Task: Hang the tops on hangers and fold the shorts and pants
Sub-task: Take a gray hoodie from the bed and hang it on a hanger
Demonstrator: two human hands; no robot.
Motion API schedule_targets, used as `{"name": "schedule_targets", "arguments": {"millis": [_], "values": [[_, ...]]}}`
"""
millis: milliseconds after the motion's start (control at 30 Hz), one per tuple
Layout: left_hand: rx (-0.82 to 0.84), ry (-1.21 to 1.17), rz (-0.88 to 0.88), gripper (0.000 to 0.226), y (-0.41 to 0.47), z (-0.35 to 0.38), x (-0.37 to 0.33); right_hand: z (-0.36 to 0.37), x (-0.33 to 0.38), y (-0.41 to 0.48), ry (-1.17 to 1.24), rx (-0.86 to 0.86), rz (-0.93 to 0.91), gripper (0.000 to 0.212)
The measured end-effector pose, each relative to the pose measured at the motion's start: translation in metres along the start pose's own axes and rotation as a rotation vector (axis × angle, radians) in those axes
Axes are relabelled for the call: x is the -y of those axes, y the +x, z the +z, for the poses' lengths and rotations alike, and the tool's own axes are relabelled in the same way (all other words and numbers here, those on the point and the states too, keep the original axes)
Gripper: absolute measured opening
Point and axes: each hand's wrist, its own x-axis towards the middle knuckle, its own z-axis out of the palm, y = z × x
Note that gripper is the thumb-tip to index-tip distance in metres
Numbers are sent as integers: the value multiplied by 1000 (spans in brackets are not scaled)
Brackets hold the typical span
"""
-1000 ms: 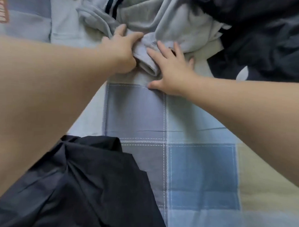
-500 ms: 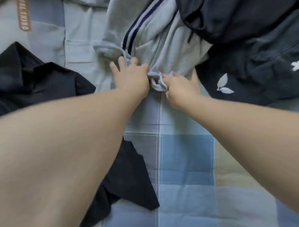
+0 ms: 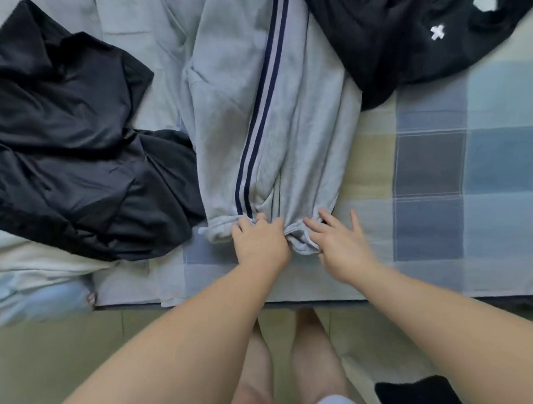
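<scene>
Head view: the grey pants (image 3: 229, 114) lie on the bed (image 3: 428, 163), stretching toward 12 o'clock from the hands. The left hand (image 3: 260, 242) bunches the hem in curled fingers. At its 3 o'clock, the right hand (image 3: 341, 244) rests on the hem, fingers splayed.

Top of grey pants (image 3: 226, 114) cut off; left hand (image 3: 260, 244) fingertips hidden.

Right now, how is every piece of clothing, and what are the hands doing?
Grey pants: stretched out along the bed, unfolded, hem bunched.
Left hand: grips the hem.
Right hand: open, fingers spread, touching the hem.
Black garment: crumpled at the left.
Dark top: crumpled at the upper right, not on a hanger.
</scene>
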Motion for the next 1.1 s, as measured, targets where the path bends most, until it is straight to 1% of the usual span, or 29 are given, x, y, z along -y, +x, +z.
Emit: {"name": "schedule_targets", "arguments": {"millis": [133,267,367,433,467,500,567,633,667,700,767,867,967,1000,1067,1100], "values": [[176,-38,3,30,-57,45,-4,37,14,-57,74,142,-14,48],[354,-136,-14,25,-82,75,2,54,23,-80,208,363,-13,49],[496,-145,39,30,-74,68,10,37,23,-75,303,459,15,47],[542,-170,71,31,-56,51,15,13,18,-61,454,457,53,53],[510,-196,77,29,-45,38,19,-1,16,-52,519,399,65,57],[417,-225,80,25,-32,22,23,-16,12,-41,557,303,72,57],[75,-246,105,24,-2,-15,31,-50,3,-12,552,73,69,55],[-271,-222,146,31,29,-57,39,-86,-4,20,521,-112,54,54],[-388,-203,152,37,44,-79,41,-104,-7,36,517,-183,52,55],[-463,-166,148,42,60,-100,44,-121,-10,52,520,-241,52,57],[-506,-94,120,54,94,-142,49,-153,-15,86,513,-312,53,61],[-508,-134,78,67,145,-194,55,-196,-20,138,428,-373,45,67],[-535,-172,80,79,195,-233,57,-234,-22,192,389,-435,66,71],[-506,-207,69,86,211,-243,58,-243,-23,209,395,-442,89,74],[-396,-253,8,100,241,-252,61,-254,-27,240,424,-431,163,82],[-334,-244,-28,103,254,-252,62,-256,-30,252,443,-423,199,86]]}}
